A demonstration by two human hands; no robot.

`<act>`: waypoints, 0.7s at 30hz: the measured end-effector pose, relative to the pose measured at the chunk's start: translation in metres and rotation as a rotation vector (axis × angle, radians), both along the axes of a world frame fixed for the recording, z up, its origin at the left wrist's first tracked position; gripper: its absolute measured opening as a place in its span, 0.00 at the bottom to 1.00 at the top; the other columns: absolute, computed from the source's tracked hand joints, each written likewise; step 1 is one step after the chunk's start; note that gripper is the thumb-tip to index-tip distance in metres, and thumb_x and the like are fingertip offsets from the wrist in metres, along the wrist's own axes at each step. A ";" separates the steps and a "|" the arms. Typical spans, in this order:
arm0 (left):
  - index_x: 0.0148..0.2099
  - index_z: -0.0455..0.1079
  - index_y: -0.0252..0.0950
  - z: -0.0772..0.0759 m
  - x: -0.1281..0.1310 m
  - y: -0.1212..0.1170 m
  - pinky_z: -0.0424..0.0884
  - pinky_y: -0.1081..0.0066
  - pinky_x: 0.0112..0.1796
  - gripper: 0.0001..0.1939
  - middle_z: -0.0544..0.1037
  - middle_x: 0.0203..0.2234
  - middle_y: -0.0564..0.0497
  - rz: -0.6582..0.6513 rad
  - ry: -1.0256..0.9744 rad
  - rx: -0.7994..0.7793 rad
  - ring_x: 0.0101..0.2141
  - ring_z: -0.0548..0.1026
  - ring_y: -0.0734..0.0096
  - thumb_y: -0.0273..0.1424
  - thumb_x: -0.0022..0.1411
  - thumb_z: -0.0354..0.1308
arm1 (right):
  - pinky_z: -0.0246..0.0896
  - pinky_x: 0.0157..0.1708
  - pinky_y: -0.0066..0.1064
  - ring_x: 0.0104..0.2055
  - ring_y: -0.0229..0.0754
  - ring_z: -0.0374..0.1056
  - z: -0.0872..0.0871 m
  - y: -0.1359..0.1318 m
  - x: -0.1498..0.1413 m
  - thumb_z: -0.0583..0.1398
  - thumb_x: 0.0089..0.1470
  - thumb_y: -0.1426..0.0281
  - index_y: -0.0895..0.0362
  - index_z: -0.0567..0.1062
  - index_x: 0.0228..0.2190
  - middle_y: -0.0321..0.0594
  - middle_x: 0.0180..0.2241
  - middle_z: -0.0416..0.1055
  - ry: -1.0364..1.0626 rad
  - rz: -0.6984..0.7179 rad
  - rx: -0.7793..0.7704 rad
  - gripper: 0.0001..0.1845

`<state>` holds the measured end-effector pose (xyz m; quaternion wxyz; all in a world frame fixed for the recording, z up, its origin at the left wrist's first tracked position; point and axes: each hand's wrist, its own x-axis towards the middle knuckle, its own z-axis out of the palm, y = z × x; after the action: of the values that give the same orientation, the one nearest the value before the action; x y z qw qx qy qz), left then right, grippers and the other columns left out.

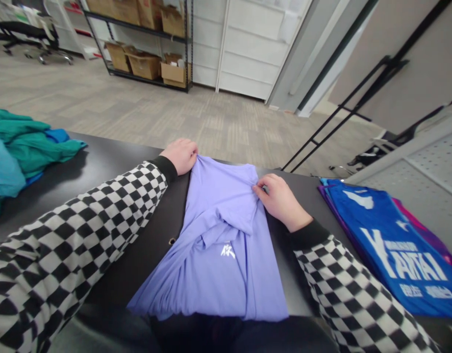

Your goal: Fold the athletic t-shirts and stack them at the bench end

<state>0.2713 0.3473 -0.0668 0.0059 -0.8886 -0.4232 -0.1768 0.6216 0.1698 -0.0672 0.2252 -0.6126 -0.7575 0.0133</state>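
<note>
A lavender shirt (226, 274) with a small white print lies on the black table, partly folded over itself and creased in the middle. My left hand (181, 156) pinches its far left corner near the table's back edge. On the right side of the cloth, my right hand (279, 198) grips the edge between thumb and fingers. The fabric between both hands is spread fairly flat, while a bunched fold runs across it closer to me.
Flat blue printed shirts (391, 245) are stacked on the right, beside a grey perforated panel (435, 162). A rumpled heap of green and blue clothes (35, 144) sits at the left. Beyond the table (115, 152) stand a shelf with cardboard boxes (143, 63) and white cabinets (251, 46).
</note>
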 end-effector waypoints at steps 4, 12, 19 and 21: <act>0.45 0.78 0.37 -0.006 0.002 0.004 0.72 0.51 0.61 0.12 0.83 0.47 0.39 0.036 -0.016 -0.064 0.53 0.78 0.49 0.29 0.70 0.52 | 0.68 0.54 0.46 0.47 0.54 0.73 -0.002 0.001 0.003 0.65 0.68 0.64 0.52 0.75 0.32 0.47 0.43 0.77 -0.029 -0.036 -0.042 0.11; 0.54 0.79 0.35 -0.006 0.006 -0.005 0.71 0.48 0.64 0.20 0.83 0.53 0.38 -0.020 -0.081 -0.037 0.58 0.77 0.47 0.24 0.63 0.53 | 0.69 0.57 0.48 0.50 0.56 0.75 -0.002 0.001 0.002 0.62 0.70 0.65 0.54 0.81 0.39 0.48 0.44 0.79 0.007 -0.025 -0.043 0.08; 0.70 0.74 0.36 0.007 0.029 -0.056 0.64 0.55 0.72 0.27 0.75 0.70 0.39 -0.457 -0.046 -0.133 0.69 0.72 0.53 0.41 0.77 0.50 | 0.69 0.59 0.50 0.52 0.57 0.76 -0.005 0.004 0.008 0.62 0.69 0.65 0.55 0.82 0.46 0.51 0.50 0.81 -0.001 -0.031 -0.030 0.11; 0.78 0.66 0.40 -0.001 0.036 -0.065 0.55 0.47 0.75 0.36 0.64 0.78 0.39 -0.421 0.083 -0.222 0.76 0.62 0.46 0.51 0.77 0.52 | 0.68 0.60 0.51 0.54 0.58 0.75 -0.007 0.004 0.010 0.62 0.69 0.64 0.55 0.82 0.48 0.52 0.51 0.80 -0.013 -0.046 -0.038 0.12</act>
<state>0.3071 0.2825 -0.0680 -0.1114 -0.9589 -0.2450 -0.0898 0.6319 0.1739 -0.0747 0.2090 -0.6339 -0.7444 0.0184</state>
